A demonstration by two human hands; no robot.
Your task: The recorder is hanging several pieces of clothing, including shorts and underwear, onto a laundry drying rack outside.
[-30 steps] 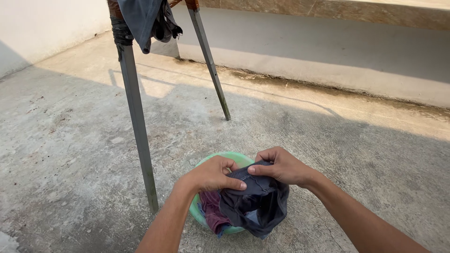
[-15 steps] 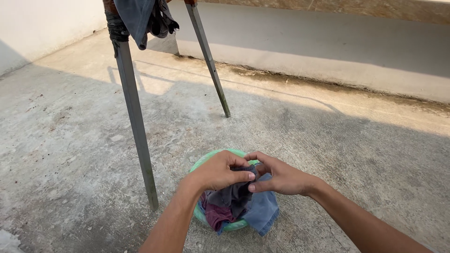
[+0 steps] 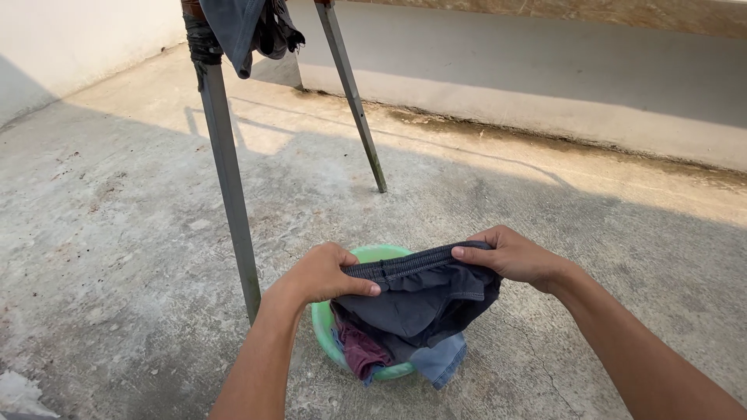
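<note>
The floor [image 3: 117,194] is gray concrete with cracks, little specks of dirt and a big shadow across it, and a bright strip of sun runs along the far side by the wall. A green bowl [image 3: 320,327] sits right on the floor, full of clothes [image 3: 362,354], and a blue piece hangs over its rim down toward the concrete. Two thin metal legs [image 3: 233,202] of a rack stand on the floor too, one just left of the bowl and one farther back, and a white scrap [image 3: 19,393] lies at the near left corner.
</note>
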